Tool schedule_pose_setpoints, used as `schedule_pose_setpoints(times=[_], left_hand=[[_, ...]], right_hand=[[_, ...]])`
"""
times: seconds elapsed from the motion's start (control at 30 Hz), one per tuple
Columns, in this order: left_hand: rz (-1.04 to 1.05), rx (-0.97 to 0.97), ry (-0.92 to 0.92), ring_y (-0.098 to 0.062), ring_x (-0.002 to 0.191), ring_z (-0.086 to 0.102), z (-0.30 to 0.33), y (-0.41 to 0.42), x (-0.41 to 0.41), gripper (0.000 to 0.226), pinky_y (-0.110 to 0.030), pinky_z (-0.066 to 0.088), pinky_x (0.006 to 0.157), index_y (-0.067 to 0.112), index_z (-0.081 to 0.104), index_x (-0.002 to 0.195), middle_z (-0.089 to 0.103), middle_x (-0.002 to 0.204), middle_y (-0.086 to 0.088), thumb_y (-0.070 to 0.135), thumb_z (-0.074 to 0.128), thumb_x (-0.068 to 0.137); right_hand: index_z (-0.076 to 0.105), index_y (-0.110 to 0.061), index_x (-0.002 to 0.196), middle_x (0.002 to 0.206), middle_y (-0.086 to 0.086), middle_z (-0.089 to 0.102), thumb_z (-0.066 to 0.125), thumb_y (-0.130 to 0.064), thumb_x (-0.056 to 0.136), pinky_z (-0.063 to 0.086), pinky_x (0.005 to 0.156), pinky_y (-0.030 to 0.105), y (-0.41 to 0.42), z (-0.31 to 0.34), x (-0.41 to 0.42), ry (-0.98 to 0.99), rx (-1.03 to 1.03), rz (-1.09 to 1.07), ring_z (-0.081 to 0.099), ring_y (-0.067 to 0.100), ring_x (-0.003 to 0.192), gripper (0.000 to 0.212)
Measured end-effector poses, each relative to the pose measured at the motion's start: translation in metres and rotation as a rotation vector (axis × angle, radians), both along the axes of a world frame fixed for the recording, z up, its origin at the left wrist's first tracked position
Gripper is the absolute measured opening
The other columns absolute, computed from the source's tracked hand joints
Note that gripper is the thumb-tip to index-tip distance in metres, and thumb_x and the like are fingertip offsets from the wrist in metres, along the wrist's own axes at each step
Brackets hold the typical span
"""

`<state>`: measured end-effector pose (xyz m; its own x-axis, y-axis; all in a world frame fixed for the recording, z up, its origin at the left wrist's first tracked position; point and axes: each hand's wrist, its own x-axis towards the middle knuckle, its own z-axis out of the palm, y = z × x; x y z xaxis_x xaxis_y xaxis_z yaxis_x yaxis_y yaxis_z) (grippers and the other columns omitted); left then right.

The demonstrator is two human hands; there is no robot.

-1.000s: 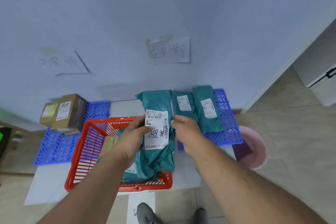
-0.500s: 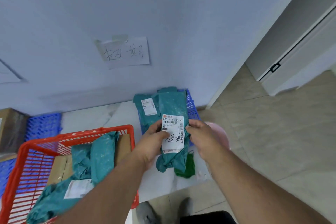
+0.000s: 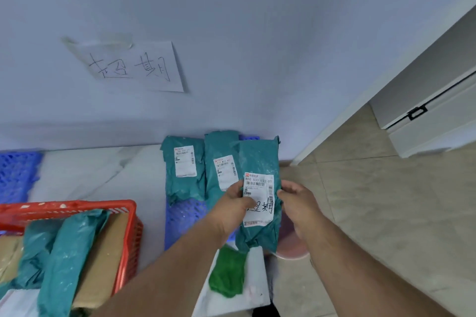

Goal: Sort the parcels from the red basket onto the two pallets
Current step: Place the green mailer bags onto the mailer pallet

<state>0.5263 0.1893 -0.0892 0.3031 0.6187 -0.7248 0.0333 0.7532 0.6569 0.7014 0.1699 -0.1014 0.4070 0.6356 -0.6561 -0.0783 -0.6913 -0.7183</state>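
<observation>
Both hands hold a teal parcel point(image 3: 260, 159) with a white label over the right side of the right blue pallet point(image 3: 184, 216). My left hand point(image 3: 235, 203) grips its left edge, my right hand point(image 3: 296, 198) its right edge. Two more teal parcels point(image 3: 184, 162) point(image 3: 221, 152) lie side by side on that pallet, against the wall. The red basket point(image 3: 128, 219) sits at the lower left, holding teal parcels point(image 3: 67, 255) and a brown box point(image 3: 103, 260). A corner of the left blue pallet point(image 3: 15, 175) shows at the far left.
A handwritten paper sign point(image 3: 134, 67) is taped to the wall above the right pallet. A green cloth point(image 3: 228, 273) lies on the white sheet below my hands. A pink tub point(image 3: 291, 247) stands on the tiled floor to the right, partly hidden. A white door point(image 3: 432, 100) is at the far right.
The view has swung right, away from the basket. My hands have carried the labelled teal parcel from over the basket to the right pallet, beside the two parcels lying there.
</observation>
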Motion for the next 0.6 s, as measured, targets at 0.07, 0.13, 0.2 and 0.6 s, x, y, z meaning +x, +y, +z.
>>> schedule_pose_setpoints(times=[0.07, 0.13, 0.2, 0.6], left_hand=[[0.038, -0.028, 0.014, -0.02, 0.104, 0.074, -0.029, 0.019, 0.027, 0.05, -0.034, 0.058, 0.084, 0.022, 0.059, 0.134, 0.077, 0.118, 0.002, -0.009, 0.055, 0.094], [0.059, -0.041, 0.034, -0.022, 0.108, 0.072, -0.057, 0.039, 0.05, 0.048, -0.034, 0.057, 0.083, 0.02, 0.054, 0.135, 0.075, 0.121, -0.001, -0.006, 0.057, 0.095], [0.074, -0.041, 0.06, -0.018, 0.103, 0.073, -0.084, 0.06, 0.067, 0.045, -0.025, 0.058, 0.072, 0.02, 0.054, 0.132, 0.075, 0.117, 0.002, -0.005, 0.058, 0.095], [-0.028, 0.229, 0.476, -0.029, 0.136, 0.056, -0.177, 0.111, 0.094, 0.073, -0.042, 0.052, 0.107, 0.024, 0.028, 0.163, 0.048, 0.159, 0.001, 0.007, 0.054, 0.097]], right_hand=[[0.076, -0.023, 0.093, 0.075, -0.006, 0.082, 0.056, 0.005, 0.102, 0.053, 0.043, 0.016, 0.025, -0.026, 0.023, -0.016, -0.028, 0.025, 0.074, 0.002, 0.054, 0.035], [0.076, -0.021, 0.096, 0.078, -0.007, 0.081, 0.055, 0.006, 0.101, 0.055, 0.048, 0.019, 0.051, -0.054, 0.041, -0.026, -0.039, 0.048, 0.075, 0.005, 0.059, 0.035], [0.076, -0.02, 0.098, 0.087, -0.003, 0.081, 0.055, 0.007, 0.102, 0.056, 0.055, 0.022, 0.076, -0.082, 0.054, -0.029, -0.046, 0.082, 0.074, 0.011, 0.069, 0.034], [0.075, -0.032, 0.067, 0.075, -0.013, 0.082, 0.065, -0.003, 0.093, 0.065, 0.067, 0.032, 0.148, -0.204, 0.07, -0.167, -0.078, 0.251, 0.079, 0.011, 0.071, 0.04]])
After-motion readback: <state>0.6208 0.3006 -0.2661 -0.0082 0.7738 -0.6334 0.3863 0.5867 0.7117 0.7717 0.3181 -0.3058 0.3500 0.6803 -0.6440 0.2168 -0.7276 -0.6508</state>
